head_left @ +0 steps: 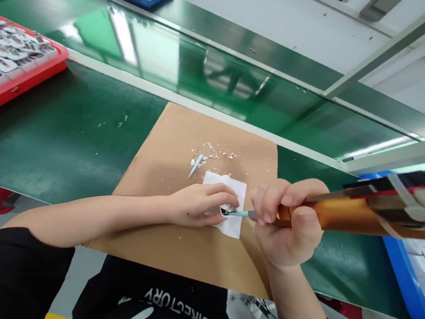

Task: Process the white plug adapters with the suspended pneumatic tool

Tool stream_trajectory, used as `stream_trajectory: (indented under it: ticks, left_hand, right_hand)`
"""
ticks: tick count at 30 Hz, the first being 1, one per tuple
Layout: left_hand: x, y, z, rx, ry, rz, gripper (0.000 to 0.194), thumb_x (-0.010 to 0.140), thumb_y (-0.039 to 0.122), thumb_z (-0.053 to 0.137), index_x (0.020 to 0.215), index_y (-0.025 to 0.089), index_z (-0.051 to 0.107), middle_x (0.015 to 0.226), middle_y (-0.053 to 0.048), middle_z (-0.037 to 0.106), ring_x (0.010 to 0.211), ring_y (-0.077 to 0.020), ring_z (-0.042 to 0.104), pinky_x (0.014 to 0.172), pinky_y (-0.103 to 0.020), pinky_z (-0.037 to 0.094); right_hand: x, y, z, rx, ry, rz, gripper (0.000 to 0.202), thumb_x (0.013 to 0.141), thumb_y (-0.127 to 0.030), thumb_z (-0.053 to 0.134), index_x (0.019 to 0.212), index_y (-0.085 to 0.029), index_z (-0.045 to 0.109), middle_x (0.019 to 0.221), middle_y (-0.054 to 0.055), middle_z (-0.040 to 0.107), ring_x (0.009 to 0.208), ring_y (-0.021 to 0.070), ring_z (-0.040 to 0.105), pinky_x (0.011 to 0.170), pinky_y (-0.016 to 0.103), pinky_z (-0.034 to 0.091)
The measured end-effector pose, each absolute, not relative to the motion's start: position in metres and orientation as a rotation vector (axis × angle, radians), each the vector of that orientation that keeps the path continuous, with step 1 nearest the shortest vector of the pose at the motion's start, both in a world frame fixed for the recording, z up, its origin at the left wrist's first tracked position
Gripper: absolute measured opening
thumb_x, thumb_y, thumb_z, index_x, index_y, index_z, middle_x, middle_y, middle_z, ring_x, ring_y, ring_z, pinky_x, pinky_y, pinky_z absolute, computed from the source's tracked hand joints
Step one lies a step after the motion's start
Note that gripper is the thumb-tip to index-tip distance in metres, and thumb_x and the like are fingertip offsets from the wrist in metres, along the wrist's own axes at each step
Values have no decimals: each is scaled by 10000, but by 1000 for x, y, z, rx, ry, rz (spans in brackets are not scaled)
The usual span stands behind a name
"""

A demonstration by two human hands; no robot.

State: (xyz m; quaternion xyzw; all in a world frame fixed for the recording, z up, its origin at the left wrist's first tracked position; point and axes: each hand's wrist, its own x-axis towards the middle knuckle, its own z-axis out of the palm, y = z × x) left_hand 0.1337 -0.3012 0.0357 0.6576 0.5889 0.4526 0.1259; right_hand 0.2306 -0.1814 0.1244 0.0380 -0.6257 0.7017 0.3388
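My left hand (208, 204) closes its thumb and fingers round a small white and black part (227, 210), which rests over a white sheet (234, 229). In my right hand (291, 220) is a thick orange-brown tool (337, 213), its body slanting off to the right. The tool's pale blue tip (243, 213) touches the small part. Under the sheet lies brown cardboard (151, 173). A loose pale blue pointed piece (196, 166) lies beyond my left hand, among white shavings (211, 153).
A red tray (62, 60) of white and metal parts stands at the left on the green table (68, 130). One blue tray (152, 1) is at the back left, another (400, 278) at the right. A pale metal frame (388, 48) rises at the back right.
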Motion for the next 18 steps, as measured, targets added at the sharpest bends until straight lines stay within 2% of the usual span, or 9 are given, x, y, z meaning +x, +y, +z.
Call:
stream_trajectory:
  ticks: [7,13,18]
  left_hand:
    - [134,-301,34,1880,1700,1372,247,898,241,521,1136,202,468,1155,-86,596,1032,-161,599,795,-254,527]
    - [135,-301,32,1820,1683,1354,271,893,248,537,1149,205,460,1180,-89,587,1060,-168,590,835,-273,522]
    - [134,-301,33,1801,1666,1356,275,878,238,562,1129,197,460,1156,-88,596,1005,-162,601,800,-270,522]
  right_hand:
    - [230,-183,121,94,-1614,1788,119,832,-346,597,812,-229,584,463,-83,435,331,52,313,354,200,264]
    - [231,-183,122,53,-1592,1780,189,825,-346,629,762,-239,486,509,-92,366,345,53,315,329,180,251]
    - [231,-185,123,66,-1595,1806,200,833,-353,629,791,-243,468,511,-92,377,348,51,312,340,185,264]
